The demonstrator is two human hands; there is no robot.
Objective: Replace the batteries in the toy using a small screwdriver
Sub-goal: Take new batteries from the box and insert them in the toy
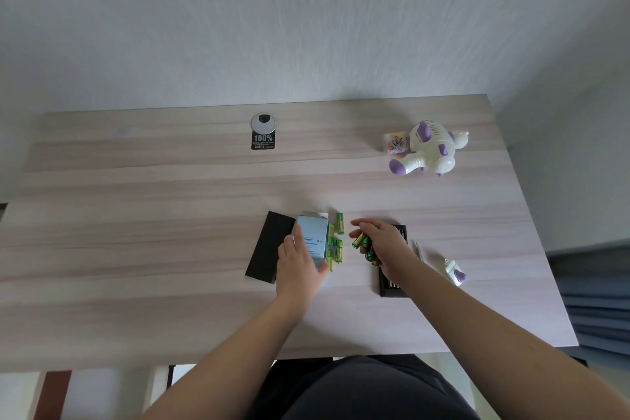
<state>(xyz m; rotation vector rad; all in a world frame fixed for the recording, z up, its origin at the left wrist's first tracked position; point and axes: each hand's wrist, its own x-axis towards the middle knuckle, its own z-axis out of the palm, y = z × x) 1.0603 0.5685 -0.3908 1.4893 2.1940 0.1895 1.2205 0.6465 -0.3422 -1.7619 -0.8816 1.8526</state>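
A white and purple toy (430, 151) lies on its side at the far right of the wooden table (170, 215). Its detached white and purple battery cover (454, 272) lies near the right edge. My left hand (300, 261) holds a small grey box (312, 237) at the table's middle. Several green and yellow batteries (335, 242) lie loose just right of the box. My right hand (381, 242) grips a few more batteries (365, 246) above a black screwdriver-set tray (392, 283). A thin metal tool (418, 250) lies right of the tray.
A black lid (269, 247) lies left of the box. A small printed packet (396, 143) sits beside the toy. A round cable grommet (263, 122) with a black sticker (263, 141) is at the back. A wall rises behind the table.
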